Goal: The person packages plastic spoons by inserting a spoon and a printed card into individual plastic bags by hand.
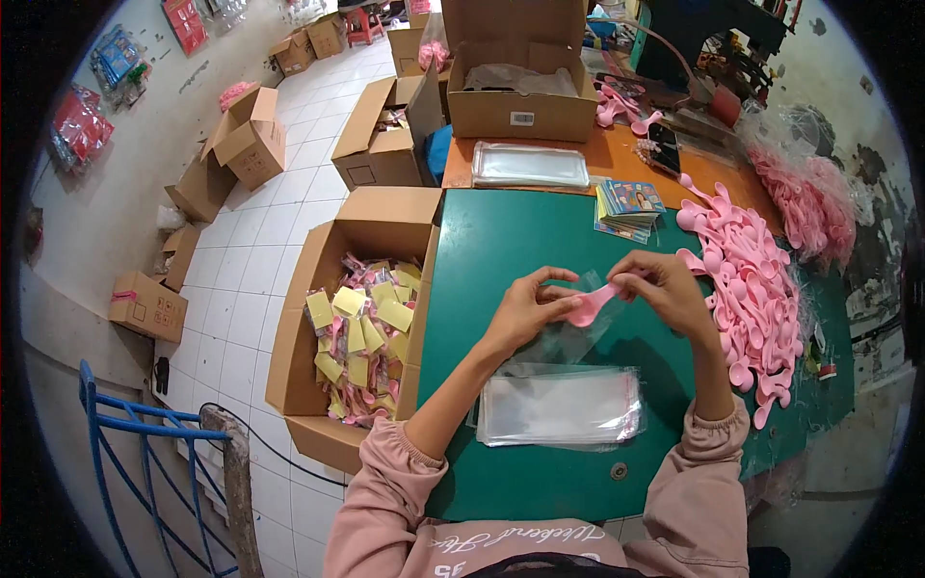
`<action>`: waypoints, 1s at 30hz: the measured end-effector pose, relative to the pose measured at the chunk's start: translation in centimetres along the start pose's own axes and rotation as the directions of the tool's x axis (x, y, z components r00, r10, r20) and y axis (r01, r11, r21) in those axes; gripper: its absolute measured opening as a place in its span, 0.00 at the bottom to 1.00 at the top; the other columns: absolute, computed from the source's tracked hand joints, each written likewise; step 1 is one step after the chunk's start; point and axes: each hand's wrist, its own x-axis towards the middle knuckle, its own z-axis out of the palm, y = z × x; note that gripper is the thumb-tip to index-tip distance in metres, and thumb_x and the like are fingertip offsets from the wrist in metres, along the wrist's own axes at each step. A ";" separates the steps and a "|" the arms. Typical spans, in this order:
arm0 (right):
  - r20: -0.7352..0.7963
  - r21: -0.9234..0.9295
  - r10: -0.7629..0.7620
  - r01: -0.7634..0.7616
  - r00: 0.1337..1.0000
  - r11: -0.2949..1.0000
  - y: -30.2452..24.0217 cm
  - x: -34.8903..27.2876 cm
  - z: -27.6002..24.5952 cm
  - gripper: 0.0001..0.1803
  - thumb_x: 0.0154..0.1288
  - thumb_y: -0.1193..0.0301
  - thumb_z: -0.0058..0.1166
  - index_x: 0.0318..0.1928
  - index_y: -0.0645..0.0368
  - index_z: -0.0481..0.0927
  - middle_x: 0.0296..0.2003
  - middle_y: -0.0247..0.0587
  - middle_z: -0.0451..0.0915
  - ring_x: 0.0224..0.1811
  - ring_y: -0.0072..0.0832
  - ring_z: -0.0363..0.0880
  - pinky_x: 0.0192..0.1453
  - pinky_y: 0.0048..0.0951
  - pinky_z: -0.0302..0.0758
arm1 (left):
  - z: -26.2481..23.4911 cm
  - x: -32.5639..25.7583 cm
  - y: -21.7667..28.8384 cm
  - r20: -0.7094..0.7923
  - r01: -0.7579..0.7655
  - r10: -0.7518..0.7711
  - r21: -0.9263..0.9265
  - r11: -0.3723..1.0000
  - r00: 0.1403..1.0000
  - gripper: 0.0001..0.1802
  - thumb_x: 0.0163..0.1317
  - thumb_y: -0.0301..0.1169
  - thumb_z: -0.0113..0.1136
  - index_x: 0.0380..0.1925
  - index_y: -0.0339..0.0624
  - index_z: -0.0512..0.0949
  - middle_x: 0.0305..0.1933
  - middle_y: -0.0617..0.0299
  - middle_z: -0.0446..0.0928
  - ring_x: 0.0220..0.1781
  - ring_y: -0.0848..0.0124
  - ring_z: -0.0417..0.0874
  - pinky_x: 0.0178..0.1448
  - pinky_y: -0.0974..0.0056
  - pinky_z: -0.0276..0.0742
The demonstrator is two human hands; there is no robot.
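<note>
Head | left grip (532, 302) holds bag (562, 343) | right grip (663, 286): spoon (587, 310) | tabletop (477, 265) runs to carton edge (411, 376)

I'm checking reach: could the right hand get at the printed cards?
Probably yes: nothing visible blocks the way from the right hand to the printed cards, though that hand holds a pink spoon.

Your sweatshirt (528, 549): white cursive lettering (530, 536), with digits (440, 570) below.
Open box (482, 114) ahead of you: white barcode label (522, 119).
Card stack (631, 199) before you: print too small to read.
</note>
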 end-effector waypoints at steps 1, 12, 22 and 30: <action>0.055 -0.015 -0.005 0.006 0.998 1.000 0.2 0.1 0.3 0.09 0.61 0.72 0.49 0.36 0.65 0.77 0.28 0.37 0.78 0.28 0.18 0.74 0.32 0.20 0.72 | 0.0 0.0 -0.1 0.003 -0.002 0.002 0.001 1.000 1.000 0.20 0.55 0.27 0.60 0.47 0.35 0.69 0.37 0.56 0.79 0.38 0.76 0.78 0.41 0.75 0.73; -0.397 0.110 -0.076 0.129 0.914 0.985 0.7 0.5 2.7 0.12 0.58 0.77 0.53 0.42 0.66 0.69 0.36 0.42 0.74 0.33 0.20 0.77 0.36 0.21 0.75 | -0.7 -1.0 1.9 0.116 0.140 -0.154 0.118 0.983 0.981 0.19 0.65 0.42 0.46 0.43 0.38 0.76 0.33 0.68 0.75 0.32 0.81 0.71 0.36 0.75 0.69; -0.301 0.181 -0.361 0.425 0.883 0.887 1.3 4.7 0.8 0.21 0.66 0.56 0.42 0.31 0.61 0.79 0.41 0.49 0.76 0.44 0.36 0.75 0.47 0.32 0.70 | -0.2 -0.7 2.2 -0.099 -0.261 0.261 0.011 0.965 0.960 0.15 0.66 0.35 0.46 0.36 0.34 0.76 0.35 0.60 0.78 0.36 0.77 0.77 0.42 0.72 0.74; -0.568 -0.500 0.010 -0.355 0.823 0.790 13.8 8.4 -6.1 0.21 0.55 0.58 0.53 0.37 0.67 0.75 0.37 0.56 0.74 0.39 0.47 0.72 0.46 0.42 0.67 | -1.0 -1.7 3.7 0.058 -0.379 0.387 -0.109 0.919 0.920 0.14 0.66 0.34 0.45 0.39 0.34 0.76 0.37 0.55 0.79 0.40 0.70 0.80 0.46 0.67 0.77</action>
